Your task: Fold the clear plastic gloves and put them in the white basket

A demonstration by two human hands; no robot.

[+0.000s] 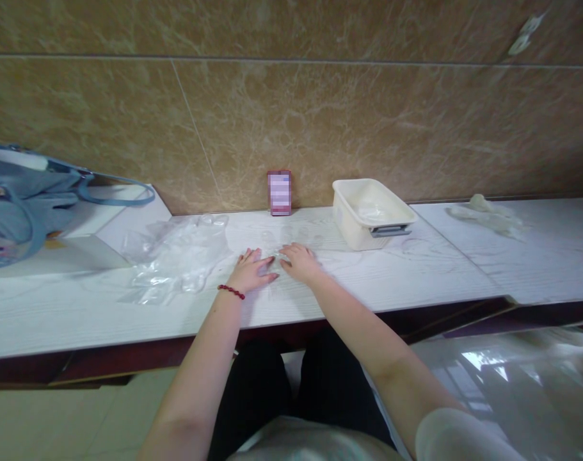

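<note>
My left hand [250, 273], with a dark red bead bracelet [231, 291] at the wrist, rests on the white wood-grain counter with its fingers spread. Close on its right, my right hand [299, 261] lies palm down with its fingers stretched out. Thin clear plastic [271, 251] shows faintly between and around the fingertips; its exact shape is hard to make out. Both hands touch it or the counter just beneath. To the left of my left hand spreads a loose pile of clear plastic bags [176, 259].
A cream plastic bin [356, 227] with a grey handle stands right of my hands, some clear plastic inside. A phone [279, 193] leans on the tiled wall. A blue bag [27, 205] sits far left by a white box [99, 253]. Crumpled translucent plastic [487, 218] lies far right.
</note>
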